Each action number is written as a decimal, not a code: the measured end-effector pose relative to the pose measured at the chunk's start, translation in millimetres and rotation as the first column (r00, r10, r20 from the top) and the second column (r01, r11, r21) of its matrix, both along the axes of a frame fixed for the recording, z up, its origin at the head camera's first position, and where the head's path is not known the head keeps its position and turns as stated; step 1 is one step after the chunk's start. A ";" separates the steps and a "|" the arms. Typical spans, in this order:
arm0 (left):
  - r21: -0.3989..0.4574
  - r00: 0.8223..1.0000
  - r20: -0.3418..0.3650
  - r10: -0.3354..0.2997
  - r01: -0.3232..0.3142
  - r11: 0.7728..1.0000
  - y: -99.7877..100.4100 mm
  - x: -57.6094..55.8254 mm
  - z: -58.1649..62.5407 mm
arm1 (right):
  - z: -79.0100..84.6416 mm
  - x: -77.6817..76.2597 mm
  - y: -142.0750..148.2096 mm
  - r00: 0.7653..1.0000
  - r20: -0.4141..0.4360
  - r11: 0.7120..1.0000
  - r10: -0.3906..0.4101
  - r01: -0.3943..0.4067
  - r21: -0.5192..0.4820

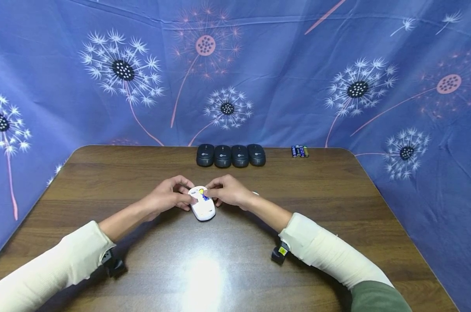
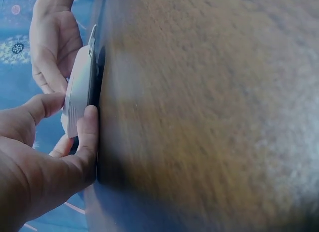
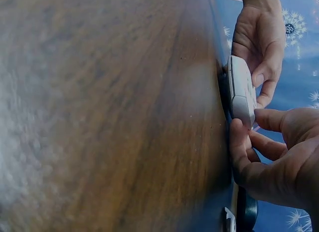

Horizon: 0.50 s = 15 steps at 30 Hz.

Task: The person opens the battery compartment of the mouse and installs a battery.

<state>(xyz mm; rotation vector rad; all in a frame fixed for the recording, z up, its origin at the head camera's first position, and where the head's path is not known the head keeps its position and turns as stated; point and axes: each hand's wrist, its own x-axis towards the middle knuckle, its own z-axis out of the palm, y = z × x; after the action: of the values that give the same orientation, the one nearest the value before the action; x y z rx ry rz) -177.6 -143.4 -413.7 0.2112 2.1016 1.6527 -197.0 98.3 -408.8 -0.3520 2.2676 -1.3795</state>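
Note:
A white computer mouse (image 1: 202, 211) lies underside up on the table, its underside showing yellow and blue spots. Around its left edge the left hand (image 1: 167, 198) grips it, thumb over the underside and fingers at the side. From the other side the right hand (image 1: 230, 191) holds the mouse near its far end, with the thumb on the blue battery-like piece (image 1: 205, 198) set in the underside. Both wrist views show the mouse edge-on, low over the tabletop, pinched between thumb and fingers of each hand.
Several black mice (image 1: 223, 157) stand in a row at the table's back edge. Several small batteries (image 1: 299, 151) lie right of them. A white piece (image 1: 255, 193) shows partly behind the right wrist. A patterned blue cloth (image 1: 282, 86) hangs behind the wooden table (image 1: 142, 160).

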 end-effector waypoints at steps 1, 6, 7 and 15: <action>-0.001 1.000 0.000 -0.001 0.001 1.000 -0.2 0.2 -0.1 | -0.1 0.4 -0.2 1.000 -0.002 1.000 0.002 -0.002 0.003; 0.002 1.000 0.008 0.007 -0.007 1.000 -0.8 0.3 0.3 | -2.2 0.4 0.0 1.000 -0.015 1.000 0.007 -0.007 0.001; 0.003 1.000 0.012 0.008 -0.008 1.000 -1.2 0.2 0.7 | -2.5 0.2 0.3 1.000 -0.016 1.000 0.008 -0.008 -0.001; -0.003 1.000 0.015 0.023 -0.023 1.000 -9.1 -3.6 0.6 | -5.3 -1.0 3.0 0.999 -0.040 1.000 -0.005 0.004 -0.031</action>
<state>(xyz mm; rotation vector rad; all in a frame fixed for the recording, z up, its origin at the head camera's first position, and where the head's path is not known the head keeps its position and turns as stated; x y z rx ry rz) -181.2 -152.6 -413.1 0.1736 2.1025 1.6592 -198.1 101.3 -414.1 -0.3880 2.2832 -1.4229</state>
